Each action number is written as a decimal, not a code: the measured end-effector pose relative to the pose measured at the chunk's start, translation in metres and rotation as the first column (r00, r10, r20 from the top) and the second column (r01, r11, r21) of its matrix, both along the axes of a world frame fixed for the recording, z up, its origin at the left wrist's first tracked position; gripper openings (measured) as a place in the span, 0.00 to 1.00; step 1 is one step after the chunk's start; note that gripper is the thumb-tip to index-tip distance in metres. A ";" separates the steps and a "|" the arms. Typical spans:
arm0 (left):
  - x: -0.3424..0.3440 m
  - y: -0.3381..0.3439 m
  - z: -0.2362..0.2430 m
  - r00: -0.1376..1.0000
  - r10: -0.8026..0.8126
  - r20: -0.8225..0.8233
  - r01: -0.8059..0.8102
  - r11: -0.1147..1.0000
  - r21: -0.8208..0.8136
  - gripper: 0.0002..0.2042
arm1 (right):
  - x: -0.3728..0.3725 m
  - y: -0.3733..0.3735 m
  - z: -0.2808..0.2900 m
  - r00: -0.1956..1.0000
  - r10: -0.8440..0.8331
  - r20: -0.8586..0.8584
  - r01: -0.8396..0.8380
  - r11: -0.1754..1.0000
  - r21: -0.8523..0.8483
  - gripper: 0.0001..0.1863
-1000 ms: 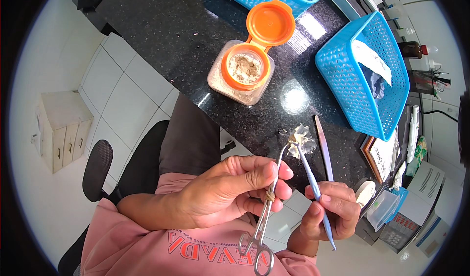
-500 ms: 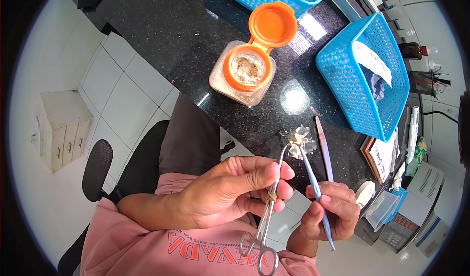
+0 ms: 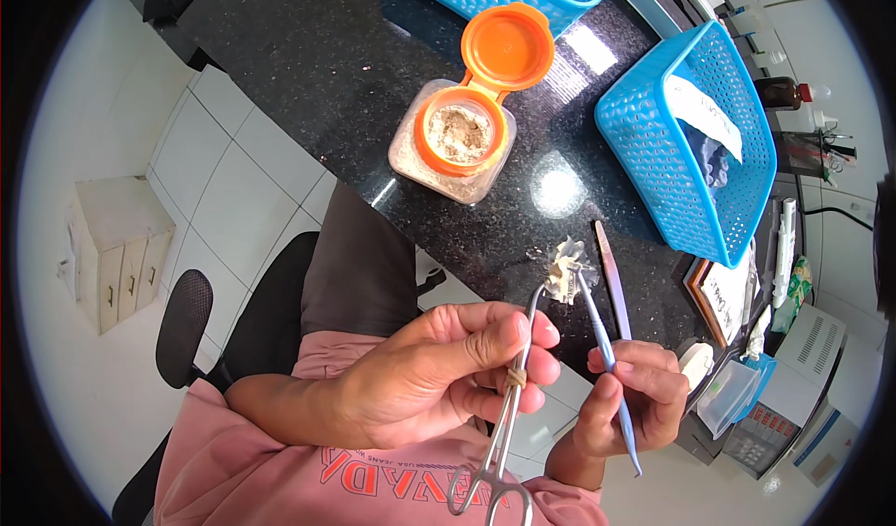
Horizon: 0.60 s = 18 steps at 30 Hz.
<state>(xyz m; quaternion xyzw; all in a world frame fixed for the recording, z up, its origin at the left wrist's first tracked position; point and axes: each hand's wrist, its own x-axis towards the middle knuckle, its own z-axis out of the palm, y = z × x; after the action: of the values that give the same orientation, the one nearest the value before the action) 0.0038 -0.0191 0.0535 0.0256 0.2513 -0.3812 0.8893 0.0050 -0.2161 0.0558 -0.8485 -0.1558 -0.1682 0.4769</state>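
Observation:
My left hand (image 3: 457, 363) is closed around metal locking forceps (image 3: 511, 405) with a tan band wound about the shanks. Their curved tip reaches a small cream-coloured piece (image 3: 562, 283) with thin, translucent ragged edges; whether the jaws clamp it, I cannot tell. Pinched in the fingers of my right hand (image 3: 639, 400) is a slim blue double-ended dental carving tool (image 3: 600, 335), its upper end at the piece. Just beyond, a flat purplish metal instrument (image 3: 610, 269) lies on the dark speckled counter (image 3: 345, 87).
A clear jar of pale powder (image 3: 455, 171) stands with its orange lid (image 3: 507, 47) flipped back. Blue perforated baskets (image 3: 644, 143) sit at the right and far edge. A white round block (image 3: 695, 365) and plastic container (image 3: 730, 400) are at right. An office chair (image 3: 266, 311) is at left.
The whole view has shifted slightly. The blue tool's upper end has moved a little across the cream piece, and the piece appears slightly turned. Both hands keep their holds.

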 end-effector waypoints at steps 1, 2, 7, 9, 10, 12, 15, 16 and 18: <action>0.002 -0.001 0.000 0.999 0.021 -0.029 -0.022 0.999 -0.024 0.11 | 0.001 0.001 0.000 1.000 0.005 0.007 -0.005 1.000 -0.012 0.09; 0.003 -0.001 0.001 0.997 0.043 -0.058 -0.045 0.998 -0.046 0.11 | 0.001 0.001 0.000 1.000 0.006 0.006 -0.006 1.000 -0.011 0.09; 0.003 -0.004 0.000 0.995 0.074 -0.067 -0.080 0.993 -0.084 0.10 | -0.001 -0.001 -0.004 0.996 -0.012 0.087 0.007 0.998 0.059 0.09; 0.000 -0.004 -0.004 0.994 0.077 -0.074 -0.083 0.993 -0.088 0.10 | 0.000 0.002 -0.004 0.995 -0.028 0.101 0.016 0.993 0.118 0.09; -0.003 -0.005 -0.011 0.994 0.107 -0.001 -0.106 0.982 -0.154 0.12 | 0.000 0.002 -0.003 0.995 0.015 0.098 -0.025 0.994 0.108 0.09; -0.005 -0.005 -0.015 0.987 0.143 0.071 -0.124 0.967 -0.221 0.14 | 0.001 0.002 -0.001 0.994 0.059 0.095 -0.068 0.993 0.097 0.10; -0.004 -0.007 -0.016 0.987 0.140 0.073 -0.121 0.968 -0.221 0.14 | 0.001 0.002 -0.001 0.995 0.071 0.065 -0.076 0.995 0.070 0.10; -0.005 -0.007 -0.015 0.988 0.141 0.070 -0.123 0.968 -0.219 0.14 | 0.001 0.002 -0.001 0.995 0.073 0.068 -0.077 0.995 0.063 0.10; -0.005 -0.007 -0.014 0.987 0.144 0.066 -0.127 0.968 -0.215 0.14 | 0.002 0.002 -0.002 0.994 0.077 0.072 -0.081 0.995 0.058 0.10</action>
<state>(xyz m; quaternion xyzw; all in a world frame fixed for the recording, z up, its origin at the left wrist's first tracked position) -0.0012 -0.0262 0.0392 -0.0702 0.1743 -0.3427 0.9205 0.0067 -0.2138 0.0541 -0.8205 -0.2004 -0.1833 0.5030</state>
